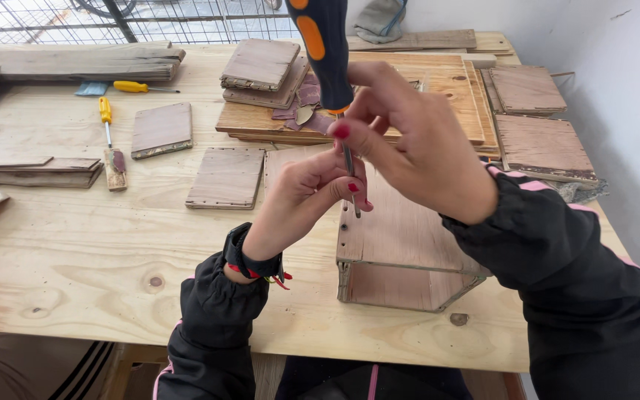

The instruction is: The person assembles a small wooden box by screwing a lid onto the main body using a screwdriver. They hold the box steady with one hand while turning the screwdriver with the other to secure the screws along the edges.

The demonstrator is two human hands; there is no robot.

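Your left hand (312, 189) pinches the screwdriver (325, 52) shaft over the near box (401, 244), while your right hand (416, 148) grips the handle.

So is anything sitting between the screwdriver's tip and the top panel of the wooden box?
Only the left hand: its fingertips pinch around the metal shaft of the black-and-orange-handled screwdriver just above the open plywood box. The right hand holds the shaft higher up. Any screw under the tip is hidden.
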